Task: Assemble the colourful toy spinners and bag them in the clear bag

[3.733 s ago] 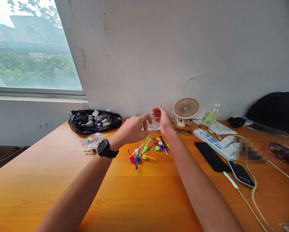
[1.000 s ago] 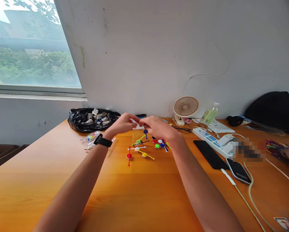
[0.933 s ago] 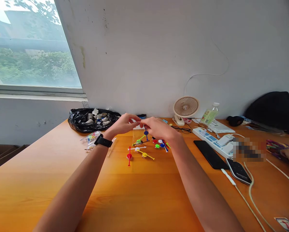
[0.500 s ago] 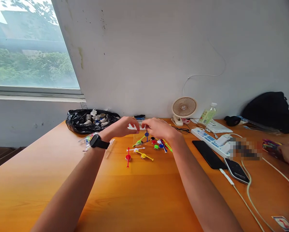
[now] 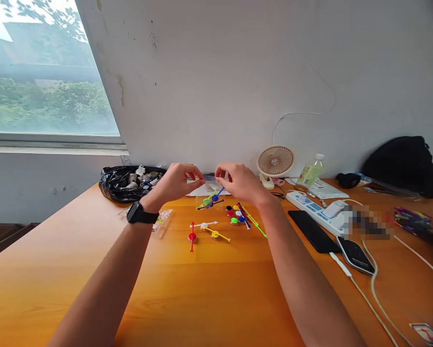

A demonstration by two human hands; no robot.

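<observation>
Clear plastic forms the small bag (image 5: 212,184) that is held between the two hands, above the far middle of the wooden table (image 5: 216,299). Its upper edge is stretched roughly level, and its body is slanted down towards the person; whether the table is touched by its lower end cannot be told. One upper corner is pinched by the left hand (image 5: 176,182), the other by the right hand (image 5: 240,180), thumb and fingertips nearly closed on each.

Inside, a blue arrow (image 5: 215,197) and a green arrow (image 5: 207,202) are laid aslant, their long axes run from near left to far right; a black arrow (image 5: 218,202) is crossed beneath them, closer to crosswise.

Nearer the person, a red arrow (image 5: 192,237) is aligned lengthwise, its head turned away from the person. Beside it, a white arrow (image 5: 204,225) is set crosswise, head to the right, and a yellow arrow (image 5: 215,234) is angled near right.
</observation>
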